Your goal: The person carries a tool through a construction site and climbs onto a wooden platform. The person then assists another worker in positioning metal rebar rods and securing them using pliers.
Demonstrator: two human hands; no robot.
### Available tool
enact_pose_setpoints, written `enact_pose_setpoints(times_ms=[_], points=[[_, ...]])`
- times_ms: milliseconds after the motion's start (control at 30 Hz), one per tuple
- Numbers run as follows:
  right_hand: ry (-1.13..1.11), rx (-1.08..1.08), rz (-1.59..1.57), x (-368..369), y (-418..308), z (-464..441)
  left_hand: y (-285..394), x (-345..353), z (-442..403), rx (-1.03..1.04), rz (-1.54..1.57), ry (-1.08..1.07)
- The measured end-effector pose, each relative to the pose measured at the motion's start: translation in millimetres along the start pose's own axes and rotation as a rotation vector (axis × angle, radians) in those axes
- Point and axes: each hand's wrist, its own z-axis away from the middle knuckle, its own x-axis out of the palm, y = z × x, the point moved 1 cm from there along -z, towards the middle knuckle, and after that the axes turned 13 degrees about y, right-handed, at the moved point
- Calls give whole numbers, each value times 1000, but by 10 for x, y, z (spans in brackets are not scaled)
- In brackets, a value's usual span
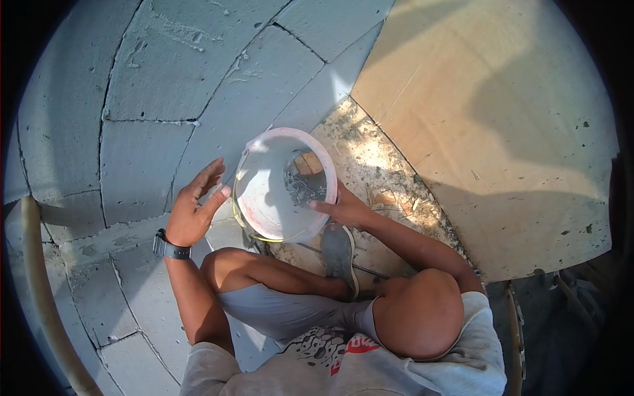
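In front of me a whitish plastic bucket (pixel 261 198) stands tilted, its mouth toward me. Loose nails (pixel 304 191) lie inside it, together with a small tan block (pixel 308 163). My right hand (pixel 347 206) grips the bucket's right rim, thumb over the edge and fingers on the outside. Just left of the bucket, my left hand (pixel 198 208) is raised with thumb and fingers apart, and I see nothing held in it. A thin yellowish handle (pixel 239 214) hangs down the bucket's left side.
A grey block wall (pixel 152 72) rises behind and left of the bucket. Wooden sheeting (pixel 502 132) spreads to the right, beside a rough, debris-strewn strip (pixel 383 165). My shoe (pixel 339 254) is just below the bucket. A curved pole (pixel 46 297) stands at the left.
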Motion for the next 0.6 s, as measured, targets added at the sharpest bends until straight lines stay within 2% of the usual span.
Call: enact_pose_setpoints(times_ms=[67,133,200,267,367,433,500,600], points=[[32,33,-97,57,489,-201,-183,-256,111,-17,133,98],[101,292,-135,-47,134,-88,-513,-354,175,-116,255,239],[146,251,-177,-214,149,12,-1127,-229,273,-250,214,371],[227,233,-228,-325,68,209,-1872,134,447,-278,-87,365],[347,164,-175,-600,-103,477,-2764,938,802,-541,-296,113],[453,107,-137,-786,-123,570,-3207,1370,1127,-492,-327,151],[492,217,-115,-995,-203,603,-3427,1675,1328,-805,-329,153],[492,285,-105,-1306,-34,638,-3517,1893,1554,-823,-190,230]])
